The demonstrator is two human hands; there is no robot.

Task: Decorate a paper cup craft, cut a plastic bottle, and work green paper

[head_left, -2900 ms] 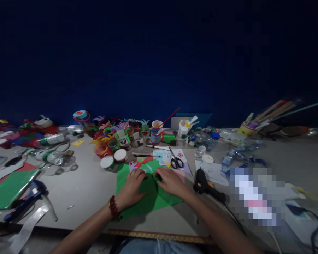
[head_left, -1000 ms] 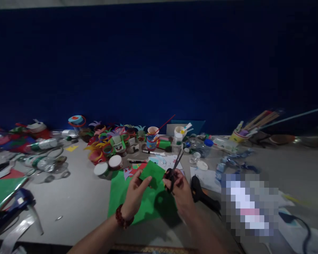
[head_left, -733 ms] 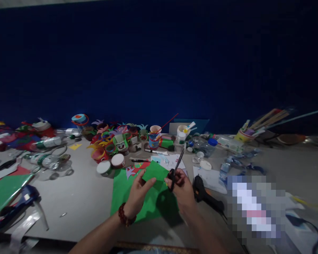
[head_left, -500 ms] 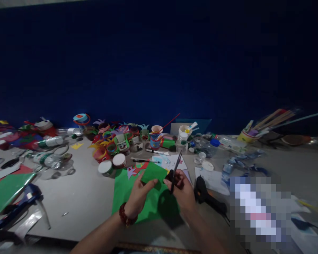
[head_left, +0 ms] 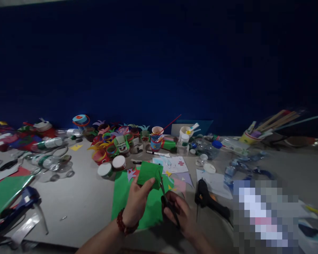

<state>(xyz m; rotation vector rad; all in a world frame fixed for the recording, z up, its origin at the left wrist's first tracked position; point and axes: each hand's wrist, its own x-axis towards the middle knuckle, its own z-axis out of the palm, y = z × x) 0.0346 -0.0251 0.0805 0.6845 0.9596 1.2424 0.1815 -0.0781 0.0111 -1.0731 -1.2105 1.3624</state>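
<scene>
My left hand (head_left: 138, 197), with a dark red bead bracelet (head_left: 125, 222) at the wrist, pinches a small piece of green paper (head_left: 149, 173) between thumb and fingers. In my right hand (head_left: 180, 213) is a pair of black-handled scissors (head_left: 163, 188), fingers in the loops. Its blades point up and away, against the right edge of the green piece. Below both hands a larger green sheet (head_left: 119, 204) lies on the table. Coloured scraps and white paper with a red pattern (head_left: 180, 163) lie just beyond.
A black glue gun (head_left: 210, 201) rests to the right, a blue one (head_left: 26, 201) to the left. Two white-lidded jars (head_left: 119, 162) stand near decorated cups (head_left: 100, 155). Plastic bottles (head_left: 46, 160) lie at left. A cup of sticks (head_left: 249, 137) stands at right.
My right hand has turned the scissors from upright beside the paper to slanting, with the blades brought to its right edge. The green piece has shifted slightly left.
</scene>
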